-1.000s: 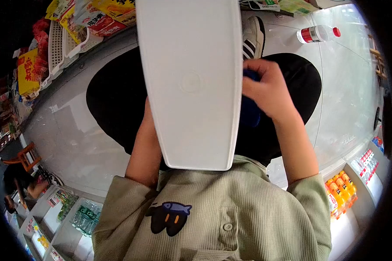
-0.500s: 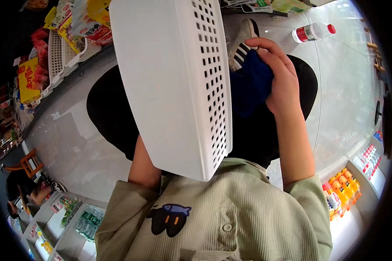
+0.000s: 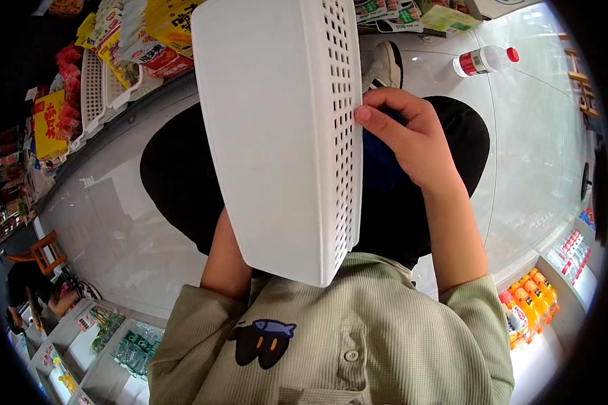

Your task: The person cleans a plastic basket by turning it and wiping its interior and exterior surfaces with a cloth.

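A white plastic basket (image 3: 263, 135) stands on its side above my lap, its smooth face toward me and its perforated wall to the right. My right hand (image 3: 412, 135) is closed on a dark blue cloth (image 3: 382, 162), with the thumb at the basket's right rim. Most of the cloth is hidden behind that hand and the basket. My left forearm reaches up behind the basket, which covers my left hand, so its fingers do not show.
A water bottle with a red cap (image 3: 483, 61) lies on the tiled floor (image 3: 520, 135). Snack packets (image 3: 155, 34) fill baskets on a shelf at upper left. Orange drink bottles (image 3: 534, 297) stand lower right. Another person (image 3: 30, 287) is at far left.
My right hand has moved left and down with the blue cloth, from beside the shoe to the basket's rim. The basket has shifted slightly right in view.
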The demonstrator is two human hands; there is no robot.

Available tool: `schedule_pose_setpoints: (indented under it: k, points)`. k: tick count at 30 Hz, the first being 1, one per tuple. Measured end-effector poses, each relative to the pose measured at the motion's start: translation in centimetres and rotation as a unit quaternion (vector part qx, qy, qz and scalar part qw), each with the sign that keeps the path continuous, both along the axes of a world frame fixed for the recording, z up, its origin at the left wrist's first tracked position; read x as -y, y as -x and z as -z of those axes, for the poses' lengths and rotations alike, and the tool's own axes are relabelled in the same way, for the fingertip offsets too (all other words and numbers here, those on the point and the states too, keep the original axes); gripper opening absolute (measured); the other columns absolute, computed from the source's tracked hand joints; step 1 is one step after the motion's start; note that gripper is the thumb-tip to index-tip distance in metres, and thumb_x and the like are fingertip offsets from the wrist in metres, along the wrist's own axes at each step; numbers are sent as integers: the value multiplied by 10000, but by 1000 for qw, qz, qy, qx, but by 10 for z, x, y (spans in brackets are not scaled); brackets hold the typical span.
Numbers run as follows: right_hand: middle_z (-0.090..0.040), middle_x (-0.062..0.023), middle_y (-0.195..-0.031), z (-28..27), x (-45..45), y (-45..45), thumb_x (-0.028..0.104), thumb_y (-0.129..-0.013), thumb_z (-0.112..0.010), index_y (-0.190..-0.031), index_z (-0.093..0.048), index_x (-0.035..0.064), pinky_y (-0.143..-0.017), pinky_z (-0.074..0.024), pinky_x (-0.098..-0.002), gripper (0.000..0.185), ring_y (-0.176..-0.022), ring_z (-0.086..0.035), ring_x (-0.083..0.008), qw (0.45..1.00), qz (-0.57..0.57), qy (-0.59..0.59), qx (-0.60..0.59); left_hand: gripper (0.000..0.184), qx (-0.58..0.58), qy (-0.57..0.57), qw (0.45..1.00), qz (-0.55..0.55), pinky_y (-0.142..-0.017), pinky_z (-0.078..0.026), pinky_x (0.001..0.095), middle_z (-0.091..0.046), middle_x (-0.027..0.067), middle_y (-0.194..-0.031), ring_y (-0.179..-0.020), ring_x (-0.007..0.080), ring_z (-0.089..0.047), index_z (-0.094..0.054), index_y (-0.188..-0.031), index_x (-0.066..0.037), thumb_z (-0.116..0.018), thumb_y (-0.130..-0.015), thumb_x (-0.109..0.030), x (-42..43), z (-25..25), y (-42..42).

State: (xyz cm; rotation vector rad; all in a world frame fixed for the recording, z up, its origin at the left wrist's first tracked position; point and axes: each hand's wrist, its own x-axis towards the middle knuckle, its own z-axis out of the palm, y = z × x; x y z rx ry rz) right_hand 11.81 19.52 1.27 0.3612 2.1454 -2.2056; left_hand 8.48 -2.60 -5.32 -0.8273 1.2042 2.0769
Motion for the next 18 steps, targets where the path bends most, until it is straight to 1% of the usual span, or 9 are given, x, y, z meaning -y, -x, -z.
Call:
schedule_pose_setpoints:
  k: [4,6,7,8,9,10,11,13,18]
  points:
    - [-649,-28,-861,-6,-8,7,112,-878,-637,-887,-644,-20,-770,-457,-241,133,-812,-570,-92,998,-45,-48,1,427,1,-5,1000,-6,-833,-512,325,-583,118,-1133,-1015,217,-591,-503,-1241,-12,-419,-981,-341,1,-2,-1]
    - [-642,-22,-865,-11,-15,7,95,-886,-619,-878,-627,-23,-761,-453,-235,118,-810,-565,-89,988,6,-121,-92,429,3,-5,1000,-8,-831,-513,324,-583,118,-1133,-1014,217,-591,-502,-1242,-12,-419,-981,-342,3,-3,-5]
    - [-639,-20,-873,-16,-25,7,84,-886,-611,-911,-638,-10,-763,-451,-227,100,-823,-568,-92,987,34,-130,-93,429,4,-6,1000,-11,-831,-513,324,-583,119,-1133,-1014,217,-592,-502,-1242,-12,-419,-981,-343,4,-4,-7]
    - [-639,-18,-878,-25,-31,4,87,-889,-605,-932,-652,15,-763,-450,-222,96,-827,-571,-92,981,114,-125,-100,430,8,-6,1000,-13,-830,-513,324,-582,119,-1133,-1014,217,-592,-501,-1242,-12,-419,-981,-343,5,-4,-9]
    - [-645,-20,-875,-31,-48,1,112,-898,-602,-976,-667,32,-762,-463,-237,129,-828,-588,-99,964,149,-175,-131,430,9,-7,1000,-14,-830,-514,324,-582,119,-1133,-1013,217,-592,-501,-1242,-12,-418,-982,-344,7,-6,-12]
    - [-652,-42,-855,-40,-58,-1,155,-912,-593,-1019,-672,39,-749,-476,-254,177,-812,-609,-122,944,255,-161,-138,431,11,-8,1000,-17,-829,-514,323,-582,120,-1133,-1013,217,-592,-501,-1243,-12,-418,-982,-345,8,-6,-14]
    - [-656,-68,-836,-51,-86,-8,197,-919,-592,-1052,-668,35,-746,-487,-278,223,-795,-625,-152,915,290,-238,-150,432,16,-10,1000,-22,-828,-514,323,-582,120,-1132,-1012,217,-593,-501,-1243,-11,-418,-982,-345,9,-7,-18]
    - [-646,-89,-837,-74,-144,-31,214,-930,-578,-1042,-674,34,-750,-482,-294,233,-795,-625,-166,866,263,-379,-193,433,16,-7,1000,-24,-827,-515,323,-582,120,-1132,-1011,217,-593,-500,-1243,-11,-418,-982,-347,12,-9,-22]
    - [-660,-96,-1039,-83,-219,-95,232,-935,-574,-1165,-644,53,-821,-472,-261,300,-954,-613,-145,785,316,-531,-36,436,21,-14,999,-35,-824,-516,322,-582,122,-1132,-1009,217,-594,-498,-1245,-11,-417,-983,-350,12,-12,-25]
